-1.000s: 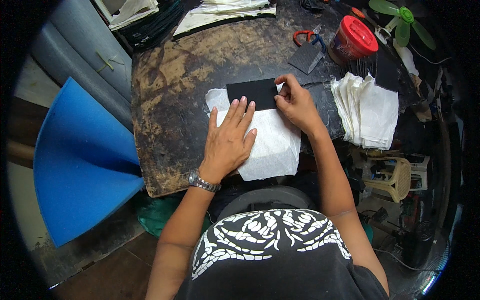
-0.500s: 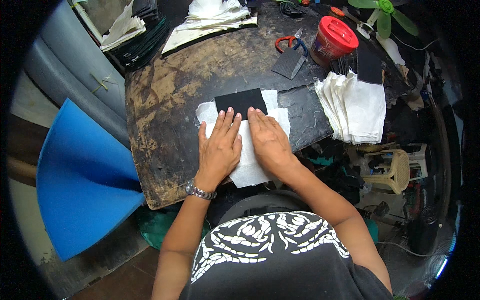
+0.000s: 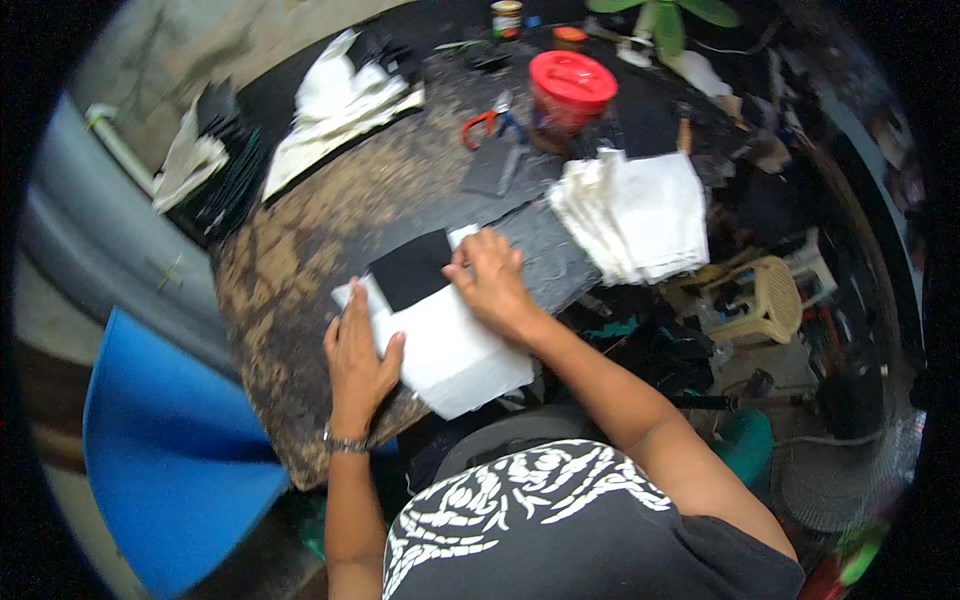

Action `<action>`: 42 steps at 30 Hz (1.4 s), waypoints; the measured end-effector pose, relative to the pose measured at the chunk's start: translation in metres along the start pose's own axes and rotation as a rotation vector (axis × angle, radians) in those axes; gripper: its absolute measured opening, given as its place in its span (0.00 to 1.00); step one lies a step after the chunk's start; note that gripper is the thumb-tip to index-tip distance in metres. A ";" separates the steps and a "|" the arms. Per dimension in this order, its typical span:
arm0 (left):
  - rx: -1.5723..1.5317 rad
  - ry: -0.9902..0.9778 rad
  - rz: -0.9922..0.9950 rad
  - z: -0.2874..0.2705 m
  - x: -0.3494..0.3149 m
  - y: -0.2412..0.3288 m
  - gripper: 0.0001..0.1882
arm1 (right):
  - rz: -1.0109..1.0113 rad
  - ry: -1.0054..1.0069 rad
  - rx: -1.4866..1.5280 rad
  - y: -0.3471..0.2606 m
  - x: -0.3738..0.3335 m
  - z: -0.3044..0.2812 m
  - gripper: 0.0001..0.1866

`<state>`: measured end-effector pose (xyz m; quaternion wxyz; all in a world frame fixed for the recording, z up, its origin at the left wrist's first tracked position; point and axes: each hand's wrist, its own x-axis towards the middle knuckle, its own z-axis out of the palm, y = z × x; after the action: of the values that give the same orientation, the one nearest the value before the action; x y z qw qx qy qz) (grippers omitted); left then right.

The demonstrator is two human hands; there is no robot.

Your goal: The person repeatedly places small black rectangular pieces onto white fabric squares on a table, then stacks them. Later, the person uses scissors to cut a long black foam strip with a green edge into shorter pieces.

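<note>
**Cloth near the table edge, black piece only lightly pinned**

While the left hand (image 3: 358, 358) lies flat, fingers spread, on the white cloth (image 3: 450, 345), the right hand (image 3: 490, 280) presses fingertips beside the black sheet (image 3: 412, 268). Cloth overhangs the worn table (image 3: 290, 260); a nudge could slide it off or skew the sheet. Beyond: cloth stack (image 3: 635, 215), red-lidded tub (image 3: 568, 95).

A black short-sleeved shirt (image 3: 590, 540) is worn, printed across the chest with a white ornamental pattern (image 3: 500, 495). Both forearms are left bare. A metal wristwatch (image 3: 346, 443) with a link band is worn on the left wrist.
</note>
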<state>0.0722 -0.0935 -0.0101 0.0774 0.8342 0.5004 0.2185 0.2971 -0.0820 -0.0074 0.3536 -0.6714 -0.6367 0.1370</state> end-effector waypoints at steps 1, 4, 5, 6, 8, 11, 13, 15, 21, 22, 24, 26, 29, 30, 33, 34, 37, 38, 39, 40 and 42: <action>0.026 -0.036 -0.008 0.001 0.000 0.001 0.43 | -0.107 0.075 0.033 -0.001 0.000 -0.004 0.09; 0.054 -0.077 -0.020 0.000 0.000 0.003 0.41 | -0.236 0.083 0.249 -0.003 -0.002 -0.032 0.08; 0.047 -0.086 -0.029 -0.001 0.000 0.004 0.41 | -0.191 0.005 0.319 -0.005 -0.004 -0.043 0.08; 0.041 -0.080 -0.039 -0.002 -0.001 0.004 0.41 | -0.293 0.109 0.333 -0.007 -0.005 -0.057 0.08; 0.081 -0.105 -0.020 -0.002 0.000 0.005 0.40 | -0.385 0.218 0.284 -0.003 -0.003 -0.096 0.09; 0.148 -0.120 0.024 -0.001 -0.001 0.006 0.38 | -0.400 0.426 0.322 0.030 0.026 -0.175 0.11; 0.186 -0.131 0.021 -0.002 -0.002 0.008 0.36 | -0.372 0.465 0.334 0.064 0.052 -0.235 0.08; 0.185 -0.127 0.018 -0.003 -0.002 0.010 0.35 | -0.208 0.459 0.296 0.097 0.084 -0.270 0.09; 0.150 -0.139 0.000 -0.006 0.000 0.015 0.38 | -0.394 0.657 -0.722 0.112 0.118 -0.219 0.07; 0.131 -0.136 -0.001 -0.006 0.000 0.015 0.38 | -0.457 0.569 -0.586 0.102 0.120 -0.190 0.06; 0.086 -0.118 -0.006 -0.006 -0.001 0.012 0.39 | -0.656 0.285 -0.307 0.079 0.118 -0.119 0.07; 0.025 -0.076 -0.040 -0.006 -0.002 0.009 0.40 | -0.509 0.124 -0.325 0.061 0.106 -0.060 0.19; -0.078 0.034 -0.104 -0.003 -0.003 0.002 0.40 | -0.277 0.008 -0.534 0.055 0.103 -0.019 0.20; -0.070 0.035 -0.119 -0.002 -0.003 0.001 0.41 | -0.285 -0.019 -0.616 0.055 0.103 -0.013 0.16; -0.047 0.035 -0.143 0.002 -0.004 -0.002 0.41 | -0.332 -0.023 -0.655 0.061 0.108 -0.021 0.11; -0.042 0.048 -0.134 0.003 -0.004 -0.002 0.41 | -0.339 -0.035 -0.640 0.061 0.109 -0.027 0.09; -0.040 0.066 -0.116 0.004 -0.005 -0.002 0.41 | -0.466 0.295 -0.243 0.054 0.117 -0.051 0.15; -0.038 0.075 -0.110 0.004 -0.006 -0.002 0.41 | -0.434 0.350 -0.035 0.049 0.117 -0.057 0.17; -0.038 0.088 -0.102 0.004 -0.006 -0.002 0.41 | -0.335 0.334 0.165 0.041 0.117 -0.061 0.16; -0.038 0.074 -0.117 0.005 -0.005 -0.002 0.41 | -0.260 0.271 0.560 0.032 0.114 -0.059 0.10; -0.042 0.058 -0.139 0.005 -0.005 -0.002 0.41 | -0.114 -0.033 0.920 0.016 0.102 -0.051 0.07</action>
<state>0.0712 -0.0961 -0.0165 0.0952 0.7888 0.5547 0.2472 0.3572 0.0003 0.0458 0.6114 -0.4066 -0.5512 0.3962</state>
